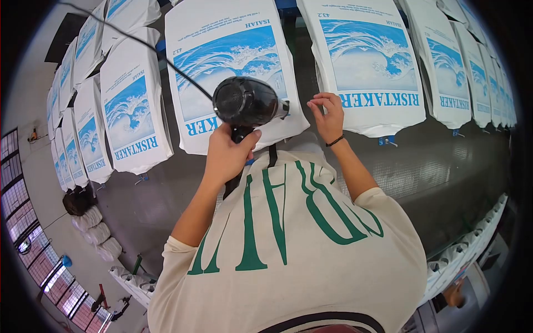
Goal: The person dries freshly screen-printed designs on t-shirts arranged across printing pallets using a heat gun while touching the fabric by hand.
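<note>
A black hair dryer (244, 102) is held up by its handle in my left hand (230, 151), whose fingers are wrapped round it. Its nozzle points right, and its cord runs off to the upper left. Behind the dryer lies a white T-shirt (186, 72) with a blue wave print, partly covered by it. My right hand (328, 115) is near the gap between this shirt and another printed white T-shirt (369, 61). Its fingers are loosely bent, the thumb a little apart, with nothing visible between them.
More printed white T-shirts (130, 105) stand in rows on both sides, on boards with small metal clamps (141, 178). White shirts (466, 261) line another rack at the lower right. Barred windows (39, 250) are at the left, and a person's hand (456, 293) shows at the lower right.
</note>
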A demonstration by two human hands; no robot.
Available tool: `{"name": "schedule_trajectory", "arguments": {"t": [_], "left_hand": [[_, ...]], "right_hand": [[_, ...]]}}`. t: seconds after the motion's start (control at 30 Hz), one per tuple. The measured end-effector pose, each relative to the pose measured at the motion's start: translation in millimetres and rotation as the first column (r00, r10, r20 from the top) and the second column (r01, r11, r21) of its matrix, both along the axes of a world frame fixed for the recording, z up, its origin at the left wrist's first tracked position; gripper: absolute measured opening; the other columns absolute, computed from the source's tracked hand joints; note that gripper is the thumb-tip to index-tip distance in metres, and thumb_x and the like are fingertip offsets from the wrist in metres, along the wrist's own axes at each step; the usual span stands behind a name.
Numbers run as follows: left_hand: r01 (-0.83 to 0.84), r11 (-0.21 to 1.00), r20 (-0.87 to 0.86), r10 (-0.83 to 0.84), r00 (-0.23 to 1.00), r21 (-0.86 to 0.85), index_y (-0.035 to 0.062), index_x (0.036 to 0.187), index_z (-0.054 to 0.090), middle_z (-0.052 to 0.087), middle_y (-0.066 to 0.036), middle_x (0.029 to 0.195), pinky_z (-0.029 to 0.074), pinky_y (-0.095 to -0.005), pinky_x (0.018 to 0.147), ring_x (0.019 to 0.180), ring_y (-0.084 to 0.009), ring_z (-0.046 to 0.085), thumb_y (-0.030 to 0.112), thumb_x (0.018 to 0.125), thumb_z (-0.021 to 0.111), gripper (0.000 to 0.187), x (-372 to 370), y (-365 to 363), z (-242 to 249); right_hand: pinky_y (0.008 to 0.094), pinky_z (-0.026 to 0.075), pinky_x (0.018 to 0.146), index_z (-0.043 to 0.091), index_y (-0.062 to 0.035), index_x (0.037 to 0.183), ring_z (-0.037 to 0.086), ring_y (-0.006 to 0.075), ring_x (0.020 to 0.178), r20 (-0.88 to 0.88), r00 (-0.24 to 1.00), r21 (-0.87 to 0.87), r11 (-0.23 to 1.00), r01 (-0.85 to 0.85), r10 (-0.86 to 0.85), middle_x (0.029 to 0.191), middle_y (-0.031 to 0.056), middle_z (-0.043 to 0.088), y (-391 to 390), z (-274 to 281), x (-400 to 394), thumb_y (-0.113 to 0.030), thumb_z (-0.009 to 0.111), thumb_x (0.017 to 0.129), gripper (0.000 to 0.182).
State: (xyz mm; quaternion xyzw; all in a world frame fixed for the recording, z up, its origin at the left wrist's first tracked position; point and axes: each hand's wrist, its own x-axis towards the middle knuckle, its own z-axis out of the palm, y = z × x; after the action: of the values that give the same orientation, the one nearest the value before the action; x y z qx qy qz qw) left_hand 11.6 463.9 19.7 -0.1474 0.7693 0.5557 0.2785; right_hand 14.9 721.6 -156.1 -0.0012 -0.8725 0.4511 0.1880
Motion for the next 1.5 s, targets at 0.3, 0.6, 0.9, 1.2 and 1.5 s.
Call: {"name": "schedule_trajectory", "arguments": {"t": [0.3, 0.6, 0.9, 1.2, 1.5], "left_hand": [[-0.075, 0.997, 0.032, 0.076, 0.997, -0.033, -0.0054, 0.095, 0.062, 0.063, -0.005, 0.068, 0.047, -0.0254, 0.05, 0.053, -0.0095, 0.058, 0.015, 0.085, 0.073, 0.026, -1.0, 12.0, 2.4], [-0.142, 0.99, -0.058, 0.142, 0.988, 0.0, -0.0038, 0.094, 0.062, 0.062, -0.005, 0.066, 0.045, -0.0245, 0.049, 0.051, -0.0095, 0.057, 0.014, 0.085, 0.072, 0.023, -34.6, 19.9, 1.6], [-0.423, 0.906, -0.135, 0.417, 0.899, -0.018, -0.0029, 0.089, 0.06, 0.061, -0.005, 0.068, 0.044, -0.0255, 0.048, 0.051, -0.0108, 0.057, 0.01, 0.086, 0.072, 0.018, 10.4, -58.4, -5.4], [-0.602, 0.789, -0.263, 0.56, 0.786, -0.118, -0.0019, 0.093, 0.058, 0.06, -0.006, 0.067, 0.043, -0.0268, 0.048, 0.051, -0.0122, 0.056, 0.009, 0.087, 0.071, 0.018, 13.9, -170.5, -1.8], [-0.508, 0.858, -0.244, 0.478, 0.844, -0.075, 0.0004, 0.087, 0.058, 0.059, -0.004, 0.064, 0.044, -0.0266, 0.048, 0.051, -0.0121, 0.056, 0.011, 0.085, 0.07, 0.016, -54.9, -199.5, -0.6]], "right_hand": [[0.0358, 0.048, 0.084, 0.071, -0.0048, 0.089, 0.06, 0.0269, 0.097, 0.065, 0.994, -0.098, 0.991, -0.086, 0.093, 0.101, 0.0082, 0.066, 6.7, -12.4, -34.0, -0.01, 0.074, 0.083, 0.008], [0.0372, 0.047, 0.087, 0.067, -0.0043, 0.086, 0.059, 0.0284, 0.099, 0.091, 0.988, -0.067, 0.991, -0.12, 0.126, 0.103, 0.0083, 0.068, 1.2, -16.5, -55.9, -0.013, 0.073, 0.085, 0.011], [0.0441, 0.037, 0.105, 0.066, -0.0047, 0.116, 0.048, 0.0349, 0.12, 0.069, 0.98, 0.125, 0.973, -0.196, 0.189, 0.129, 0.0104, 0.06, -17.6, -31.2, -75.4, -0.015, 0.062, 0.093, 0.026], [0.0435, 0.03, 0.114, 0.039, 0.0024, 0.147, 0.039, 0.0416, 0.134, 0.255, 0.94, 0.105, 0.96, -0.26, 0.226, 0.148, 0.0212, 0.045, -38.3, -64.3, -89.4, -0.03, 0.049, 0.102, 0.056], [0.0433, 0.032, 0.111, 0.038, 0.001, 0.148, 0.045, 0.0405, 0.13, 0.326, 0.939, 0.108, 0.982, -0.152, 0.11, 0.146, 0.0215, 0.048, -49.6, -62.9, -91.4, -0.03, 0.046, 0.103, 0.055]]}}
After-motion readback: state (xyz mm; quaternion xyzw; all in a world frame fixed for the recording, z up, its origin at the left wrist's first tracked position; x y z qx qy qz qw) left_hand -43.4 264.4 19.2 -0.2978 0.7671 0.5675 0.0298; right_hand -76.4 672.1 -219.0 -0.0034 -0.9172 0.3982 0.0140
